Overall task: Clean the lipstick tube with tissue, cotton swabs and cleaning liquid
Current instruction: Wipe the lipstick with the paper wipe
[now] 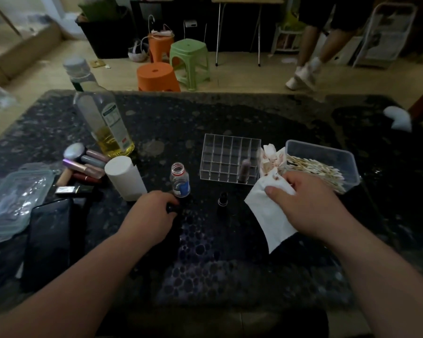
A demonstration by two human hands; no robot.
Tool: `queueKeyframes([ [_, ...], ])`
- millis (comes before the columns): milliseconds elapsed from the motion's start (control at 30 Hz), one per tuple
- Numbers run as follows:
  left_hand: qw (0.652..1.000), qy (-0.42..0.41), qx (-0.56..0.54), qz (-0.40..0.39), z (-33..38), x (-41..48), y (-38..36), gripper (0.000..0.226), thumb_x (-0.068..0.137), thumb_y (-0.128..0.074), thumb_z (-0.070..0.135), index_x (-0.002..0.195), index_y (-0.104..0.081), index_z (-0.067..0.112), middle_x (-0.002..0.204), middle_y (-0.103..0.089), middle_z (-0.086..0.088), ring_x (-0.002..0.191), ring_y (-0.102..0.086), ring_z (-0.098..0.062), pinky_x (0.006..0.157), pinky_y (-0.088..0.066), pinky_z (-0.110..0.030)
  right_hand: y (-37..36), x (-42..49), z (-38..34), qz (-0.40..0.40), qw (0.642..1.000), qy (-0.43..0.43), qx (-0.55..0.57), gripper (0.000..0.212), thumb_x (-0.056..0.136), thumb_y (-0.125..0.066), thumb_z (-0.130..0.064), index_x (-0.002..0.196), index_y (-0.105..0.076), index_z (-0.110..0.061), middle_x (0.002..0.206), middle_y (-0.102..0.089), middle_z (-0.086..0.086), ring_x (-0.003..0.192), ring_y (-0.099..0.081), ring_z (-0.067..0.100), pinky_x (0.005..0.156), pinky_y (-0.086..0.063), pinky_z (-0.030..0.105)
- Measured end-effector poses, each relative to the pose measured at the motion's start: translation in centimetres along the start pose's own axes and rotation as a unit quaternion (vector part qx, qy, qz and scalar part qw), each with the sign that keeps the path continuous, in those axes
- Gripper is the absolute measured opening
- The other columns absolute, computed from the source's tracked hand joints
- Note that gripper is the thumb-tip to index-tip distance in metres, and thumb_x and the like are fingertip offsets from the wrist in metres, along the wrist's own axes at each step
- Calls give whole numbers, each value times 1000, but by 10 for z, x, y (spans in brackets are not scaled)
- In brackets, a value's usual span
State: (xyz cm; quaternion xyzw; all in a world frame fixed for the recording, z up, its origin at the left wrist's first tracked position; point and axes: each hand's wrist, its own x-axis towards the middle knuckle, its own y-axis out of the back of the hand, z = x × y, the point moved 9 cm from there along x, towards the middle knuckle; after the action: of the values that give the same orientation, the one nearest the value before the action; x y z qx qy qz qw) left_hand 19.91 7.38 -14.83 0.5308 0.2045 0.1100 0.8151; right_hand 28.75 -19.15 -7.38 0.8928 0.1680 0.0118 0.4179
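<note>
Lipstick tube upright, right hand gripping tissue

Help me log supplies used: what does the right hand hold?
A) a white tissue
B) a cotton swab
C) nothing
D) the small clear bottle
A: the right hand pinches a white tissue; the cotton swabs lie in their tub, and the left hand grips a small dark object.

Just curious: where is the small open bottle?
Head view: the small open bottle stands mid-table between the white cylinder and the clear organizer, just beyond the left hand.
</note>
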Motion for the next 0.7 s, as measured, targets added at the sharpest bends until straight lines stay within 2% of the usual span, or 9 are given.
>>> queueKeyframes([
  [67,996,27,-81,1,-3,-6,11,23,87,-74,20,107,-70,31,99,-74,5,71,-67,-7,68,-52,-20,2,-1,-1,6,1000,7,17,15,95,-61,-28,89,-68,-16,81,-67,1,70,-59,13,53,-38,25],
  [100,984,45,-173,-2,-2,-13,18,23,85,-77,17,102,-69,30,89,-77,3,68,-70,-8,62,-52,-17,4,-3,-3,12,999,16,25,14,95,-61,-26,94,-69,-15,86,-69,3,76,-62,16,56,-40,24],
  [133,951,61,-304,-11,1,-23,23,25,82,-78,10,100,-69,24,85,-78,-2,70,-74,-11,59,-53,-17,6,-6,-6,20,999,28,36,13,95,-61,-25,96,-70,-15,88,-70,5,79,-63,18,56,-41,21],
  [200,825,70,-559,-42,18,-46,30,31,75,-76,-1,103,-69,9,89,-78,-13,77,-77,-21,63,-59,-23,8,-15,-17,32,996,59,67,11,95,-62,-21,90,-70,-16,85,-70,7,77,-61,19,50,-39,16],
  [233,780,60,-620,-50,29,-56,33,34,72,-74,1,105,-68,4,91,-77,-16,78,-76,-26,66,-61,-27,7,-21,-24,37,993,77,85,12,95,-62,-19,86,-70,-17,79,-69,6,74,-59,19,46,-38,15],
  [267,760,47,-646,-58,38,-64,35,37,69,-73,5,106,-68,1,92,-76,-18,77,-75,-27,67,-61,-30,5,-27,-31,43,990,95,99,16,95,-62,-17,81,-69,-19,72,-67,3,69,-58,18,46,-39,19],
  [367,745,28,-662,-76,61,-80,33,35,69,-71,13,101,-70,0,89,-76,-19,70,-73,-25,63,-61,-32,-7,-49,-49,60,983,131,111,20,95,-61,-19,78,-66,-28,69,-63,-7,59,-57,12,49,-44,23],
  [500,742,19,-666,-77,69,-86,30,29,73,-70,16,98,-71,1,87,-77,-18,65,-72,-22,60,-59,-31,-28,-67,-63,55,981,168,74,12,95,-58,-24,98,-67,-32,71,-64,-14,64,-61,6,54,-52,33],
  [700,744,13,-660,-98,69,-93,30,24,78,-69,19,95,-74,4,89,-77,-17,67,-72,-22,60,-59,-29,-35,-83,-79,50,971,216,89,14,95,-59,-22,103,-60,-34,74,-66,-13,62,-64,8,51,-53,38],
])
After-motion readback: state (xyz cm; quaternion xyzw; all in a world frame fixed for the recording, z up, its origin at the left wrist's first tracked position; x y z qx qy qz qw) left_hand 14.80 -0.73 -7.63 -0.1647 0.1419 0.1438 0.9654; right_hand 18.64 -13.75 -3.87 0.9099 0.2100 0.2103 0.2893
